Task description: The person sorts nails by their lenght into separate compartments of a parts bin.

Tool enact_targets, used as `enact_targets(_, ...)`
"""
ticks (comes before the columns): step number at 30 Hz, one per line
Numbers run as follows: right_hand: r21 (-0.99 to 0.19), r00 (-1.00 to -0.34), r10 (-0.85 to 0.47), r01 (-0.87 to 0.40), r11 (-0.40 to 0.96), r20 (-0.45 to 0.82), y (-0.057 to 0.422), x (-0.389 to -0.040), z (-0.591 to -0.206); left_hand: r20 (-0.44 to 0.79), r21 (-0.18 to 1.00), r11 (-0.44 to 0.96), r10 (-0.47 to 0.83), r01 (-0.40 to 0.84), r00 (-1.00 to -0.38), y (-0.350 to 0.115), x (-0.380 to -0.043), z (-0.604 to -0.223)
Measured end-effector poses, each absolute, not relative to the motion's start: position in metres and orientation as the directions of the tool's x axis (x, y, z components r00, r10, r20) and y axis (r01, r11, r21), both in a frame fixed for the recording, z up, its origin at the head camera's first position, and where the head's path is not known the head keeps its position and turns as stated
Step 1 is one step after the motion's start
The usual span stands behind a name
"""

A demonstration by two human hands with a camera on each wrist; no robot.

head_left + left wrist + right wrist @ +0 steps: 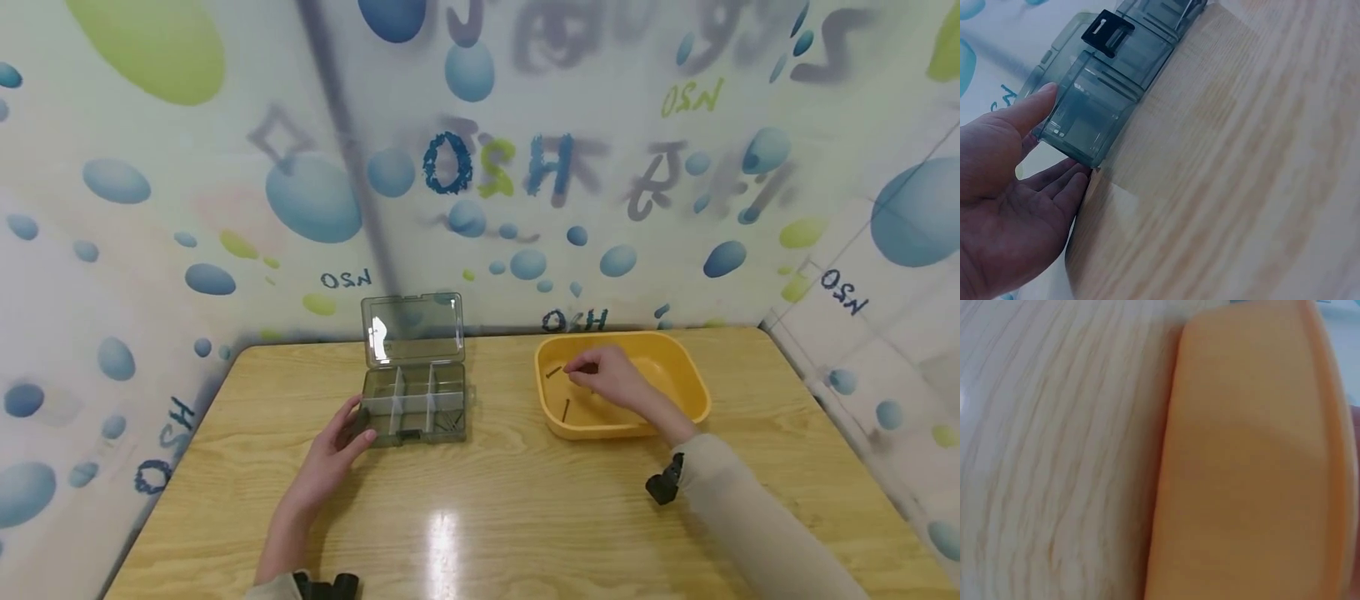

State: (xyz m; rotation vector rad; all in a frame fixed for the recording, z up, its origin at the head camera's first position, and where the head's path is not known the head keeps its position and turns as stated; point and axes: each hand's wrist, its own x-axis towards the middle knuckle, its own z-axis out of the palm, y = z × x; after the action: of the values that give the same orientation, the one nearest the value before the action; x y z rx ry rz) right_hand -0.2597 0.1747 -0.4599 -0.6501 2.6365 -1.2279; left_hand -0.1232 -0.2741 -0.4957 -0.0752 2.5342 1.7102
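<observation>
A translucent grey-green compartment box (412, 425) stands on the table with its lid (414, 330) raised at the back. My left hand (335, 447) holds the box's left end; in the left wrist view the thumb (1035, 107) lies against the corner of the box, other fingers low beside it. Several screws (449, 421) lie in its front right compartment. My right hand (611, 377) is over the yellow tray (678, 367), thumb and fingertips pinched around a small brownish screw (566, 370), mostly hidden. Loose screws (566, 409) lie on the tray floor.
The wooden table (480, 500) meets a wall (480, 250) printed with blue and green drops right behind the box and tray. In the right wrist view the tray's side (1247, 456) fills much of the picture and hides most of the hand.
</observation>
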Motion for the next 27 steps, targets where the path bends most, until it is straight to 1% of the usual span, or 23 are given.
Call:
enact_targets(4,-0.749,-0.875,-0.483,-0.310,0.586,-0.016,0.180,-0.262,-0.468,-0.093,0.921,0.381,0.009,-0.082,-0.996,-0.275,-0.123,-0.495)
enact_targets(9,-0.733,-0.836,-0.542,-0.317,0.602,-0.084,0.181,-0.262,-0.476,-0.092,0.925,0.372,0.008,-0.083,-0.996,-0.275,-0.122,-0.496)
enact_targets(13,-0.722,-0.807,-0.583,-0.349,0.597,-0.092,0.181,-0.262,-0.477,-0.092,0.930,0.358,0.005,-0.084,-0.996,-0.275,-0.122,-0.495)
enact_targets(19,-0.715,-0.774,-0.620,-0.363,0.597,-0.125,0.180,-0.264,-0.479,-0.101,0.931,0.353,0.005,-0.092,-0.995,-0.274,-0.124,-0.495)
enact_targets(27,-0.718,-0.753,-0.642,-0.365,0.593,-0.147,0.176,-0.263,-0.479,-0.123,0.930,0.348,-0.004,-0.117,-0.992,-0.274,-0.123,-0.495)
